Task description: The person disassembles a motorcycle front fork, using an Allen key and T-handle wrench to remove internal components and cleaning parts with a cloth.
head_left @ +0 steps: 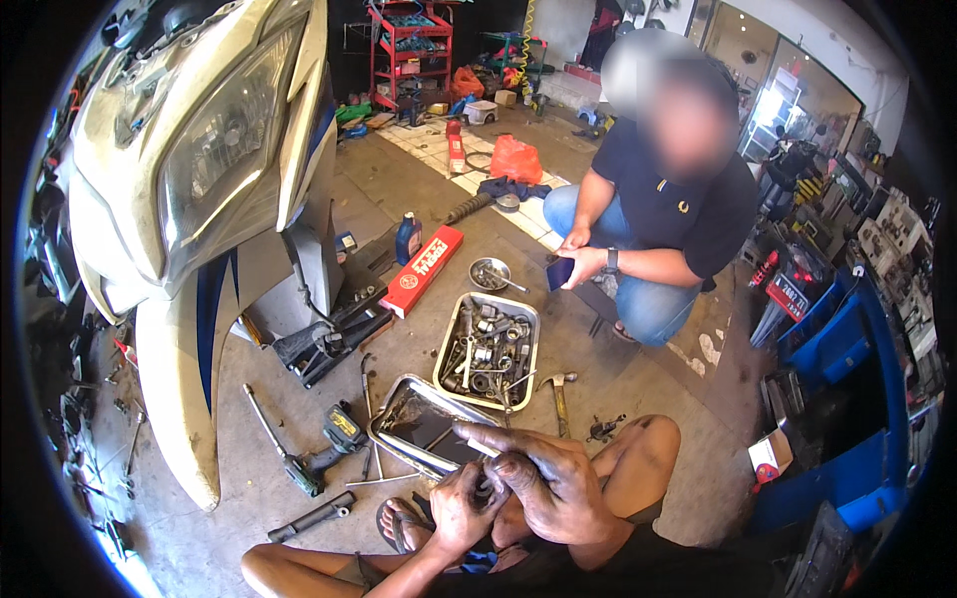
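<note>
My hands meet in front of my knees. Closed fingers of my left hand (463,516) pinch a small dark metal part (485,488), mostly covered by the fingers. Right beside it, my blackened right hand (560,490) is closed, its thumb against that part. A thin pale rod (477,445) shows under its index finger; its kind is hidden. Just beyond the hands lies a rectangular metal tray (384,424) with dark fluid in it. Behind that, a white-rimmed tray (439,344) holds sockets, wrenches and loose metal parts.
A hammer (560,404), a cordless impact driver (319,453) and a black tube (311,517) lie around me. At left stands a white motorcycle front (174,259). A red box (423,271) and a bowl (489,274) sit farther off. Another person (648,224) squats opposite, holding a phone (560,272).
</note>
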Action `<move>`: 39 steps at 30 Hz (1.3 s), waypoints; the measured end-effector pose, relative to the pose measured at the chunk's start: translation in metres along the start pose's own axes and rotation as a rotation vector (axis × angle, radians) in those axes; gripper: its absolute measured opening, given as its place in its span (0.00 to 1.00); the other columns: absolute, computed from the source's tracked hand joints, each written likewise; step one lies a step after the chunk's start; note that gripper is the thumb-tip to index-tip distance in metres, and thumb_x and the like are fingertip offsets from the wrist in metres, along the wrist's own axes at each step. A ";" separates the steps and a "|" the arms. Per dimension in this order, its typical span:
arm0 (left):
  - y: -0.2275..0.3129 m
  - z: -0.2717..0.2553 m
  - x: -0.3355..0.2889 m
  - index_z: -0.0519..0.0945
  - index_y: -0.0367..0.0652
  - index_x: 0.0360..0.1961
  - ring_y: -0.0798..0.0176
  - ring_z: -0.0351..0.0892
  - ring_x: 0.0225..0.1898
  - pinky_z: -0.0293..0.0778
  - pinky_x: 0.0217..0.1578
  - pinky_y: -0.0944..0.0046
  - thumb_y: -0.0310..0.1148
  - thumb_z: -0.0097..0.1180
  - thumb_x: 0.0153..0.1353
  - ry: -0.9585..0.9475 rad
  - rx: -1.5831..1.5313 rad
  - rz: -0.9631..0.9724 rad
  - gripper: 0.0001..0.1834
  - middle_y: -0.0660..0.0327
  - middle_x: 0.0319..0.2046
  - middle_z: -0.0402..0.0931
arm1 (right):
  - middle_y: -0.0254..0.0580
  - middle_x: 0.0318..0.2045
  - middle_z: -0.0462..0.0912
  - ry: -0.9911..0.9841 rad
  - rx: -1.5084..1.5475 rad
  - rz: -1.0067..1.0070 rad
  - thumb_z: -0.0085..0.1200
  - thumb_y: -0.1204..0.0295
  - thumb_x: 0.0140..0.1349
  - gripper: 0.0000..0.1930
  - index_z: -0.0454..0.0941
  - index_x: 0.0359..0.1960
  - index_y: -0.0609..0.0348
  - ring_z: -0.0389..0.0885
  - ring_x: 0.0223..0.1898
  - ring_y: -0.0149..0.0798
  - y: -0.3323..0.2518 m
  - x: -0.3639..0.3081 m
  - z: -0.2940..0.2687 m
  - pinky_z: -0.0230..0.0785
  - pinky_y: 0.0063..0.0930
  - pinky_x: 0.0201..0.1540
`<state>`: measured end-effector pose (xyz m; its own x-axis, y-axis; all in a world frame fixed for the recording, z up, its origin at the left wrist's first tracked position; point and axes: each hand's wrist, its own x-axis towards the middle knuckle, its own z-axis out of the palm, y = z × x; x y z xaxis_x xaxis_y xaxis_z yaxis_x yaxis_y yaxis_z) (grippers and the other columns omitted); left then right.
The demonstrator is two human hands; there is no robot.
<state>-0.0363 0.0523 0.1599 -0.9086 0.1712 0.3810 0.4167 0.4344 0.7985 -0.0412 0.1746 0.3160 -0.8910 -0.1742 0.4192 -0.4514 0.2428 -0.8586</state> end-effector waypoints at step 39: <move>0.007 -0.012 0.000 0.83 0.42 0.34 0.47 0.82 0.32 0.77 0.37 0.52 0.30 0.64 0.44 0.082 0.048 0.109 0.13 0.52 0.30 0.81 | 0.43 0.33 0.78 0.001 -0.242 -0.064 0.67 0.78 0.50 0.15 0.82 0.41 0.58 0.80 0.33 0.39 -0.004 -0.005 -0.001 0.72 0.28 0.35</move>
<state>-0.0334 0.0445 0.1708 -0.8515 0.1476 0.5031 0.5095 0.4594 0.7276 -0.0354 0.1758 0.3177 -0.8605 -0.1955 0.4705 -0.5047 0.4530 -0.7348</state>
